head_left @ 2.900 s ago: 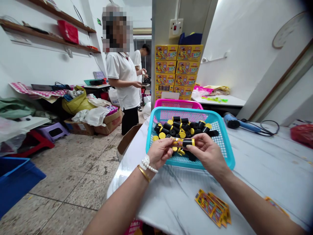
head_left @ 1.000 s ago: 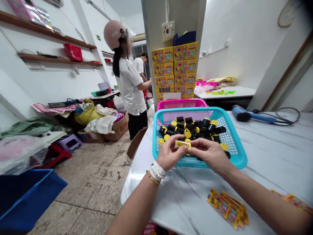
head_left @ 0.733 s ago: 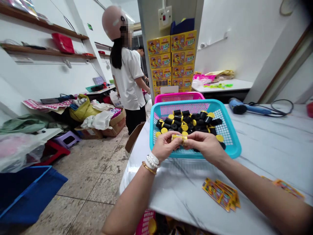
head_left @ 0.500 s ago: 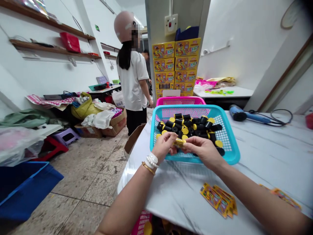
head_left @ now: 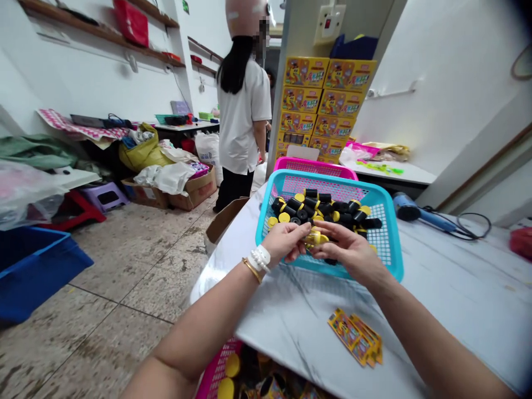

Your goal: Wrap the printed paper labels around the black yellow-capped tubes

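My left hand [head_left: 286, 241], with a white bead bracelet and a gold bangle at its wrist, pinches a small canister with a yellow label and yellow cap [head_left: 315, 238]. On its other side, the fingers of my right hand [head_left: 351, 250] close round the cap end. Both hands are over the near rim of a blue-green plastic basket [head_left: 393, 260]. Inside lie many black canisters with yellow lids [head_left: 294, 204]. A fanned stack of yellow-orange printed labels [head_left: 353, 338] rests on the white marbled table, below my right forearm.
Behind the basket stands a pink basket [head_left: 320, 167]. A blue heat-gun-like tool [head_left: 432, 219] with a black cord lies right. Below the table edge, another pink basket [head_left: 210, 372] holds canisters. A helmeted person [head_left: 243, 116] stands beyond, near stacked yellow boxes [head_left: 305, 72].
The view has shifted. The canister between my hands has turned so its yellow cap shows, and my right fingers have spread further over it.
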A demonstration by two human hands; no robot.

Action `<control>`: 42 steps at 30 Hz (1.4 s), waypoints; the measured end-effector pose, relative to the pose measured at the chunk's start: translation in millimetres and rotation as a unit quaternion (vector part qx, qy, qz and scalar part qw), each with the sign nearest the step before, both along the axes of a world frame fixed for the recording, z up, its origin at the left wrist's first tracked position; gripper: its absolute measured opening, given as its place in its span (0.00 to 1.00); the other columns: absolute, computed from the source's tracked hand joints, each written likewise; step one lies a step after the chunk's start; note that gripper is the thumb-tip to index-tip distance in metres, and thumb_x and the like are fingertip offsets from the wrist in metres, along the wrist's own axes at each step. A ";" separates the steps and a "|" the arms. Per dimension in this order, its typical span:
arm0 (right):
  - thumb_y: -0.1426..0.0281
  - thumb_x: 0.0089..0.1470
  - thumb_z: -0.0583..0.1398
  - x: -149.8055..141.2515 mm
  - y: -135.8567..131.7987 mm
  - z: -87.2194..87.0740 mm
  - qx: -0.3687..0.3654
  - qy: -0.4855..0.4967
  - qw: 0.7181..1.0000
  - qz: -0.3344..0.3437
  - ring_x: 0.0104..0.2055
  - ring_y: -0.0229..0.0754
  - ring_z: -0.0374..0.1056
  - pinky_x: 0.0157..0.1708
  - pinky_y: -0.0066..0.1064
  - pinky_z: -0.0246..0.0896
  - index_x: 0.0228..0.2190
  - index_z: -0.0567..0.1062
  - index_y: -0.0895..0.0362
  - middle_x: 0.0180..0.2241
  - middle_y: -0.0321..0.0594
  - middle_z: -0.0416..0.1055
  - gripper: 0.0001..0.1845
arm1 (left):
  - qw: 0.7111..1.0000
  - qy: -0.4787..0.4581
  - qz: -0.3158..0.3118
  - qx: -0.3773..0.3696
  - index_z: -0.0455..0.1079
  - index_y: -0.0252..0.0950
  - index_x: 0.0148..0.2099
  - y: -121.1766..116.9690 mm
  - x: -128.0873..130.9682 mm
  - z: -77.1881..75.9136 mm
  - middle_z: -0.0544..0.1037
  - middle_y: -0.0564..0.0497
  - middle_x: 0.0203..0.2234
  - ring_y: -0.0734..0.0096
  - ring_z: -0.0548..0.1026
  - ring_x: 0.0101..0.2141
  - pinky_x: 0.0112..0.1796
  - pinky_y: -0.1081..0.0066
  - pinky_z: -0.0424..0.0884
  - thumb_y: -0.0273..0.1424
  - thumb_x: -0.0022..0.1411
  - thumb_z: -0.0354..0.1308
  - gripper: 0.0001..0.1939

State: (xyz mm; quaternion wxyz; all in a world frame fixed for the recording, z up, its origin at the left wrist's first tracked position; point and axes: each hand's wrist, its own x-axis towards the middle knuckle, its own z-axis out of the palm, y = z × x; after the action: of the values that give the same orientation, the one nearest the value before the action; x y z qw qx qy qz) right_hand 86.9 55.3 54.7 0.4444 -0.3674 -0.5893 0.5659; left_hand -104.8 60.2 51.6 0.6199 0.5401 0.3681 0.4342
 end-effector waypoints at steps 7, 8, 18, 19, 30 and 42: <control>0.69 0.38 0.76 -3.7 -6.0 -3.2 0.085 0.075 0.993 0.012 0.31 0.39 0.76 0.28 0.32 0.78 0.30 0.85 0.49 0.37 0.35 0.76 0.13 | 0.992 -0.054 -0.111 -0.022 0.67 0.35 0.38 -5.5 -1.9 3.6 0.74 0.55 0.16 0.80 0.63 0.09 0.10 0.80 0.52 0.61 0.54 0.60 0.32; 0.69 0.39 0.76 -4.4 -6.4 -4.2 0.083 0.085 0.993 0.010 0.30 0.38 0.75 0.26 0.31 0.78 0.29 0.84 0.48 0.36 0.34 0.75 0.12 | 0.991 -0.060 -0.120 -0.024 0.67 0.35 0.38 -5.9 -2.2 3.9 0.75 0.54 0.17 0.80 0.63 0.09 0.09 0.80 0.52 0.61 0.54 0.60 0.32; 0.69 0.46 0.73 -2.7 -8.4 -8.4 0.143 0.033 0.989 -0.020 0.32 0.39 0.76 0.28 0.32 0.80 0.35 0.85 0.48 0.44 0.38 0.71 0.11 | 0.990 -0.030 -0.115 -0.080 0.68 0.32 0.33 -7.5 0.0 5.3 0.71 0.56 0.14 0.82 0.60 0.08 0.09 0.79 0.51 0.62 0.57 0.56 0.33; 0.69 0.46 0.73 -2.3 -9.1 -8.6 0.144 0.042 0.988 -0.026 0.32 0.39 0.76 0.27 0.31 0.80 0.34 0.85 0.48 0.43 0.38 0.71 0.10 | 0.989 -0.034 -0.118 -0.083 0.68 0.33 0.33 -8.1 0.2 5.7 0.71 0.56 0.13 0.82 0.60 0.08 0.09 0.79 0.51 0.62 0.57 0.56 0.33; 0.66 0.46 0.73 -9.2 -21.8 5.4 0.134 0.001 0.991 -0.022 0.34 0.42 0.76 0.25 0.35 0.80 0.34 0.84 0.49 0.45 0.40 0.71 0.10 | 0.986 0.008 -0.136 -0.092 0.70 0.33 0.30 -12.9 -1.3 11.4 0.68 0.55 0.10 0.79 0.59 0.07 0.09 0.77 0.49 0.61 0.59 0.54 0.33; 0.71 0.53 0.69 18.6 -162.7 -12.8 0.211 -0.256 0.932 0.147 0.34 0.41 0.75 0.33 0.31 0.74 0.40 0.85 0.47 0.41 0.44 0.76 0.11 | 1.000 -0.007 -0.016 -0.002 0.66 0.34 0.32 -10.8 2.0 18.0 0.70 0.57 0.12 0.82 0.60 0.08 0.11 0.81 0.50 0.44 0.66 0.59 0.19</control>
State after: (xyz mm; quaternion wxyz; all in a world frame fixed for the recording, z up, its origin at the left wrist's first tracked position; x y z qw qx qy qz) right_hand 105.5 -107.4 41.9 0.2577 -0.3061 -0.8366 0.3742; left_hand -102.7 49.3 69.5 0.6305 0.5418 0.3554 0.4273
